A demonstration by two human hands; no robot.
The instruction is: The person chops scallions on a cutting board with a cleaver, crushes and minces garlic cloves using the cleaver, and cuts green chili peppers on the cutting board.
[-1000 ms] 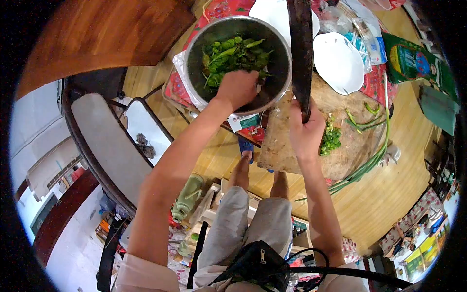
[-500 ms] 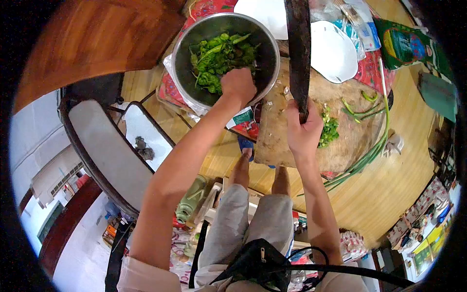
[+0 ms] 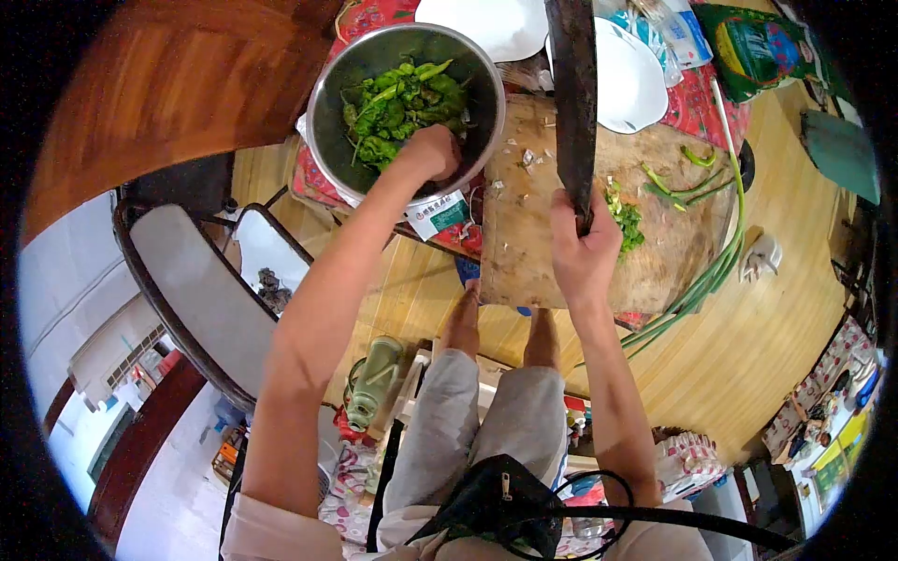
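Note:
My right hand (image 3: 586, 238) grips the handle of a dark-bladed kitchen knife (image 3: 574, 103), which is held up over the wooden cutting board (image 3: 528, 238). Chopped green scallions (image 3: 629, 224) lie on the board just beside that hand. Inside the steel bowl (image 3: 315, 126), my left hand (image 3: 432, 154) reaches down at the near right side. Its fingers curl downward and their tips are hidden, so what they hold cannot be made out. Wilted green peppers (image 3: 402, 107) fill the bowl next to it.
Scallion pieces (image 3: 687, 192) and long scallion stalks (image 3: 711, 280) lie on the board's right side. White garlic bits are scattered on its left. Behind it are a white dish (image 3: 631, 79), another white plate (image 3: 486, 28) and a green bag (image 3: 762, 51). A chair (image 3: 192, 280) stands at the left.
The bowl, board and dishes sit a little further up and left in view. My left hand has shifted left with the bowl and remains in it. My right hand still holds the knife.

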